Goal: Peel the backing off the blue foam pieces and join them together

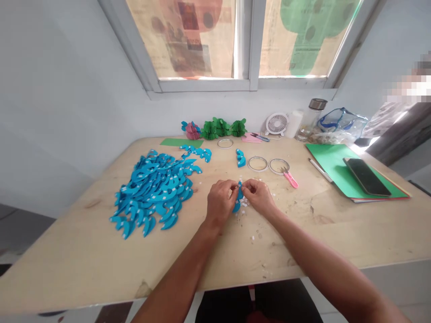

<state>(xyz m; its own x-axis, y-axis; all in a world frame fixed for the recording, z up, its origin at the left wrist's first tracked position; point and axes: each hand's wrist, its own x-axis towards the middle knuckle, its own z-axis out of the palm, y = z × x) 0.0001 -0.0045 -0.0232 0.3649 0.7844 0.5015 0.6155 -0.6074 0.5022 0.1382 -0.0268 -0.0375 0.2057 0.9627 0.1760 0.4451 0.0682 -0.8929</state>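
Between my two hands, at the middle of the table, is a curved blue paper piece (237, 207) with small white squares. My left hand (221, 200) is closed on its left side, the fingertips near its upper end. The fingers of my right hand (257, 194) pinch the same piece at its upper right. Part of the piece is hidden behind my left hand. Tiny white scraps (244, 202) lie beside and below it. To the left spreads a large pile of similar blue pieces (158, 188), and one more blue piece (240, 158) lies just beyond my hands.
Tape rolls (257, 163) and pink snips (291, 178) lie beyond my right hand. Green sheets (330, 166) with a phone (367, 176) on top are at the right. Paper decorations (220, 128), a small fan (277, 123) and a glass bottle (311, 117) stand along the wall.
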